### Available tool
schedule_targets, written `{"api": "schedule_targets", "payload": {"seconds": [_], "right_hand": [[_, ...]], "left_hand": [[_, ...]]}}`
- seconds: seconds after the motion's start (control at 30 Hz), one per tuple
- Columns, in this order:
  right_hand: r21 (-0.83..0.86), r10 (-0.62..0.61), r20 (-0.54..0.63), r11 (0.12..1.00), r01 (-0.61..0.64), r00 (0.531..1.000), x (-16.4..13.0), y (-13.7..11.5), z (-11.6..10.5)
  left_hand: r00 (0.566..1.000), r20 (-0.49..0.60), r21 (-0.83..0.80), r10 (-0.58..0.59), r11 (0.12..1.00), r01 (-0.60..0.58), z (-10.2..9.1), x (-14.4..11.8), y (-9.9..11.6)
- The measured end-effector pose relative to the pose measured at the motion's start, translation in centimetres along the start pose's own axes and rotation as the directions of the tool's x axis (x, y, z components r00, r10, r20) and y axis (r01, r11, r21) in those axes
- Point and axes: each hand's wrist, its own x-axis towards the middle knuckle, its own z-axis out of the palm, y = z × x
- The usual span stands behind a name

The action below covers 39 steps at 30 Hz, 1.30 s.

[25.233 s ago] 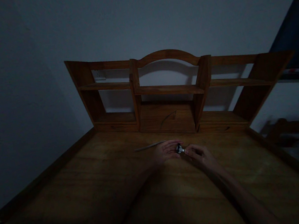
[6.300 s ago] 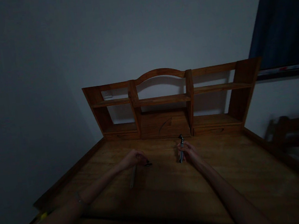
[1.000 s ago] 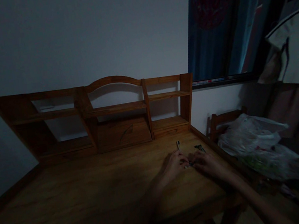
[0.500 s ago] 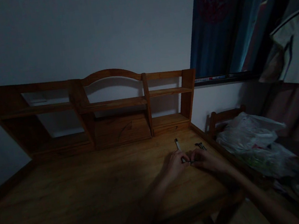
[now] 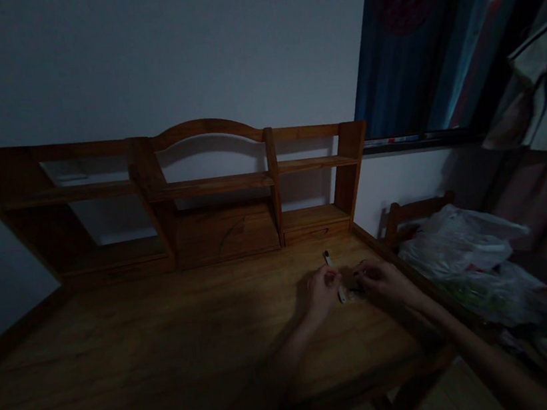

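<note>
On the wooden desk lies a narrow, pale strip with a dark far end. My left hand is over its middle, fingers curled together; whether they grip the strip or something tiny is unclear. Just to the right, my right hand has its thumb and fingers pinched, and what they hold is too dark to name. Beneath those fingertips is a small dark piece, its kind unclear. A gap separates the two hands.
A wooden shelf unit stands along the desk's back edge against the wall. Beyond the raised right edge, plastic bags are piled by a wooden chair back. A dark blue curtain hangs at the window.
My hands have moved apart from nearly touching; the right has shifted right and up over the small dark pieces. More of the strip's near end shows. The view has shifted slightly.
</note>
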Motion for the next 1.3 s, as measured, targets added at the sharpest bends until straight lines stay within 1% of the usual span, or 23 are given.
{"api": "schedule_targets", "payload": {"seconds": [0.07,0.13,0.17,0.23,0.27,0.33,0.4,0.47,0.6,0.7,0.8,0.9,1.0,1.07,1.2,1.3], "right_hand": [[0.156,0.135,-0.06,0.98,-0.124,0.989,0.1,0.2,-0.2],[0.304,0.255,-0.081,0.927,-0.219,0.964,-0.1,0.5,-0.3],[0.362,0.305,-0.08,0.896,-0.257,0.949,-0.2,0.6,-0.4],[0.44,0.381,-0.083,0.843,-0.309,0.921,-0.7,0.9,-0.3],[0.457,0.403,-0.091,0.829,-0.322,0.91,-1.0,1.0,-0.2],[0.453,0.416,-0.127,0.832,-0.32,0.901,-1.6,1.2,0.2],[0.42,0.407,-0.16,0.852,-0.311,0.899,-2.2,1.3,0.8],[0.356,0.393,-0.181,0.88,-0.313,0.901,-2.6,1.2,1.2],[0.204,0.318,-0.214,0.939,-0.276,0.924,-3.2,0.3,1.9],[0.167,0.271,-0.181,0.956,-0.242,0.945,-3.6,-0.4,2.1],[0.041,0.21,-0.208,0.978,-0.206,0.955,-4.0,-0.3,2.3],[-0.082,0.102,-0.243,0.989,-0.125,0.965,-4.4,0.3,2.4],[-0.156,0.016,-0.191,0.987,-0.046,0.981,-4.6,0.8,2.3],[-0.188,-0.011,-0.162,0.982,-0.02,0.987,-4.5,1.0,2.1],[-0.205,-0.004,-0.12,0.978,-0.021,0.993,-3.9,1.2,1.6],[-0.226,-0.008,-0.055,0.974,-0.004,0.998,-3.3,0.5,1.2]], "left_hand": [[0.999,0.021,0.011,-0.029,1.0,0.029,-0.2,0.1,-0.1],[0.998,0.058,0.061,-0.009,0.998,0.006,-0.5,-0.1,0.2],[0.996,0.081,0.099,0.027,0.994,-0.035,-0.7,-0.2,0.4],[0.979,0.146,0.162,0.141,0.973,-0.164,-0.9,-0.5,1.0],[0.961,0.192,0.173,0.199,0.957,-0.233,-0.9,-0.6,1.2],[0.916,0.286,0.165,0.282,0.927,-0.337,-0.7,-0.8,1.2],[0.88,0.355,0.167,0.315,0.905,-0.392,-0.5,-0.9,1.0],[0.865,0.388,0.198,0.318,0.888,-0.415,-0.2,-1.0,0.8],[0.87,0.389,0.246,0.302,0.876,-0.414,-0.2,-0.9,0.6],[0.873,0.386,0.247,0.299,0.878,-0.41,-0.2,-0.9,0.5],[0.879,0.38,0.263,0.289,0.877,-0.402,0.0,-0.8,0.2],[0.883,0.366,0.258,0.294,0.879,-0.4,0.2,-0.7,-0.3],[0.891,0.344,0.248,0.297,0.886,-0.391,0.3,-0.7,-0.4],[0.892,0.345,0.239,0.294,0.891,-0.386,0.3,-0.7,-0.2],[0.898,0.359,0.231,0.257,0.907,-0.352,0.1,-0.7,0.3],[0.902,0.352,0.22,0.248,0.915,-0.337,0.0,-0.7,0.3]]}}
